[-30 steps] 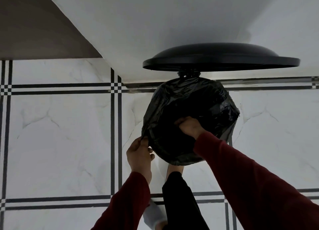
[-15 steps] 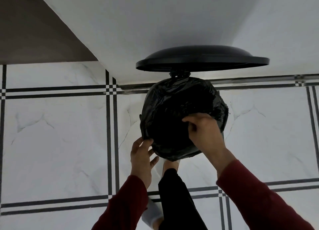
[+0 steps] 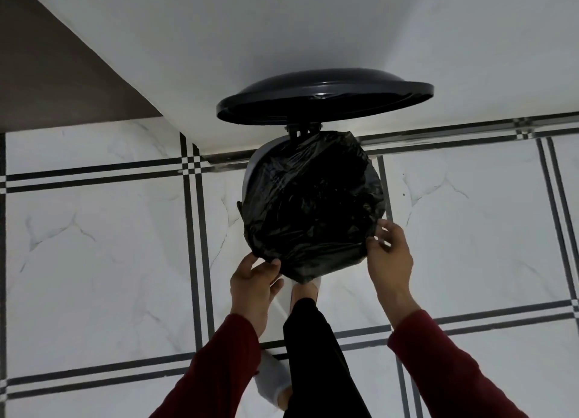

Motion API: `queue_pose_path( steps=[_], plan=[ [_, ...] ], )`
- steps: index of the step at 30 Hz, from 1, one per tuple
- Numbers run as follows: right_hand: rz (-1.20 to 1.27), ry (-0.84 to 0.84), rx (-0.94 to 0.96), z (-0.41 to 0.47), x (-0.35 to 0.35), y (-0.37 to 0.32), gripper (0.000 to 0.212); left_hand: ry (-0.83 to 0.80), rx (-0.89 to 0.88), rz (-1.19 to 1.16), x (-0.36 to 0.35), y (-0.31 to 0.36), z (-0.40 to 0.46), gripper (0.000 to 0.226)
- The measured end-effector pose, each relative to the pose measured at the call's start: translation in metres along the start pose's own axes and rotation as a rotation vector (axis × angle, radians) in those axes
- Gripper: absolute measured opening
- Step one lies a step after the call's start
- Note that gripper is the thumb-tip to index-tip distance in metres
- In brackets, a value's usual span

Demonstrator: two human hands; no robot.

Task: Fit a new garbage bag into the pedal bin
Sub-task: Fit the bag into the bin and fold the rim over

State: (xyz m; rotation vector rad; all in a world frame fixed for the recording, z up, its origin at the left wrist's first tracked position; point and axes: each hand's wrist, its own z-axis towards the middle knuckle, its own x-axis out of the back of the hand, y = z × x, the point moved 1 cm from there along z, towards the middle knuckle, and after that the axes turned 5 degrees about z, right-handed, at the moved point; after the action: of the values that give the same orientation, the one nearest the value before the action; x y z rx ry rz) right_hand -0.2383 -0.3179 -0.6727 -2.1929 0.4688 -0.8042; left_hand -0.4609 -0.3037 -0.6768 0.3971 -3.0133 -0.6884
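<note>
I look straight down on the pedal bin, whose black lid (image 3: 322, 96) stands raised against the wall. A black garbage bag (image 3: 313, 204) is spread over the bin's mouth; a sliver of the white bin rim (image 3: 250, 170) shows at the upper left. My left hand (image 3: 253, 283) pinches the bag's edge at the lower left. At the lower right edge of the bag my right hand (image 3: 388, 254) pinches the plastic with thumb and fingers. My foot (image 3: 305, 290) sits at the bin's base where the pedal is hidden.
White marble floor tiles (image 3: 109, 245) with black double stripes surround the bin. A white wall (image 3: 282, 35) rises behind it, with a brown surface (image 3: 47, 73) at the upper left. My other foot in a white sock (image 3: 272, 383) stands behind.
My right hand moved from the middle of the bag out to its lower right edge. My left hand closed on the lower left edge. The view shifted and the white rim came into sight.
</note>
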Motion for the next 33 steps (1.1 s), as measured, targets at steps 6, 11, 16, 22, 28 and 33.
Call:
queue_pose_path(
  steps=[6, 11, 16, 22, 28, 33],
  plan=[
    [0.517, -0.14, -0.543, 0.012, 0.008, -0.003, 0.025, -0.031, -0.048, 0.116, 0.004, -0.004, 0.004, 0.046],
    [0.744, -0.177, -0.702, 0.021, 0.008, -0.003, 0.028, 0.155, -0.12, 0.301, 0.012, -0.004, 0.015, 0.027],
    [0.837, -0.183, -0.725, 0.032, 0.006, -0.005, 0.019, 0.259, -0.087, 0.27, 0.014, 0.012, 0.03, 0.014],
    [0.546, -0.253, -0.601, 0.05, 0.005, -0.009, 0.01, 0.089, 0.072, -0.161, 0.004, 0.056, 0.035, 0.023],
    [0.243, -0.096, -0.23, 0.069, 0.007, -0.023, 0.015, 0.232, -0.297, 0.035, 0.0, 0.074, 0.028, 0.039],
    [-0.381, -0.118, 0.025, 0.076, 0.004, -0.053, 0.017, 0.268, -0.843, 0.863, -0.001, 0.092, 0.041, 0.05]
  ],
)
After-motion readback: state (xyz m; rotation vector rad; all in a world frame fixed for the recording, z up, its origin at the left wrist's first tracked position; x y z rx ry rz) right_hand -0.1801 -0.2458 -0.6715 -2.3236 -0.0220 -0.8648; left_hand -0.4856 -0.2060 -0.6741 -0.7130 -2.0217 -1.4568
